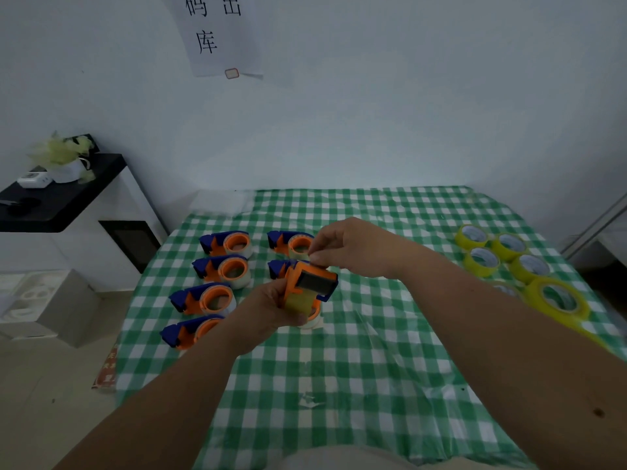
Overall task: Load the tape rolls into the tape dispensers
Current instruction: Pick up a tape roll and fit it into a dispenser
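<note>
- Hands over the worktop's middle: your left hand (pixel 271 308) grips an orange-and-blue tape dispenser (pixel 310 283) loaded with a yellow tape roll (pixel 298 305); your right hand (pixel 349 247) pinches at its top edge, seemingly the tape end.
- Draw that end flat and straight across the blade end, keeping the dispenser steady.
- Spare yellow rolls (pixel 509 257) wait near the right edge.
- Wall sign (pixel 217 32) reads "码出库".

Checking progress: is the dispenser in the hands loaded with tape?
Loaded: the held dispenser, gripped by the left hand, carries yellow tape; the right hand pinches at its top.
</note>
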